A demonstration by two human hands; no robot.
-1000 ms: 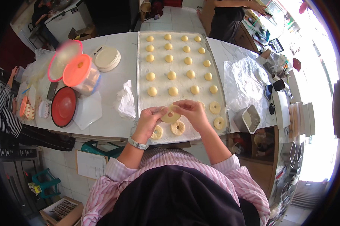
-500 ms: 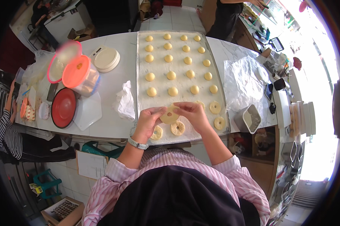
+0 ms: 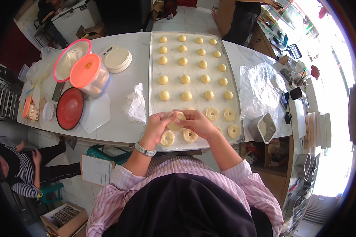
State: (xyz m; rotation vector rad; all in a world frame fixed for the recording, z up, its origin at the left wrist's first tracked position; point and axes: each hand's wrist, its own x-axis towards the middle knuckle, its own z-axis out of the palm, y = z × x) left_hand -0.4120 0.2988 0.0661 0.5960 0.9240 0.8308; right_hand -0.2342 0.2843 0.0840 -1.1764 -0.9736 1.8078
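My left hand (image 3: pixel 159 123) and my right hand (image 3: pixel 198 121) pinch one flattened dough ring (image 3: pixel 175 124) between them, over the near end of a floured tray (image 3: pixel 154 114). Fingers and thumbs cover its hole. Just below lie two shaped dough rings (image 3: pixel 190 135), one of them at the left (image 3: pixel 167 138). More rings (image 3: pixel 229 114) rest to the right of my right hand, some partly hidden behind it. Farther up the tray, round dough balls (image 3: pixel 185 79) stand in rows.
Left of the tray lie a crumpled white cloth (image 3: pixel 136 104), a round kitchen scale (image 3: pixel 116 59), a lidded tub (image 3: pixel 83 72) and a red plate (image 3: pixel 70 108). A metal tin (image 3: pixel 263 128) and clear plastic sheeting (image 3: pixel 258 89) are at right. Another person (image 3: pixel 24 166) sits at far left.
My fingers have closed over the ring's middle, hiding the hole that showed before. The view has shifted slightly. The person at far left has moved away from the table, hands now lowered.
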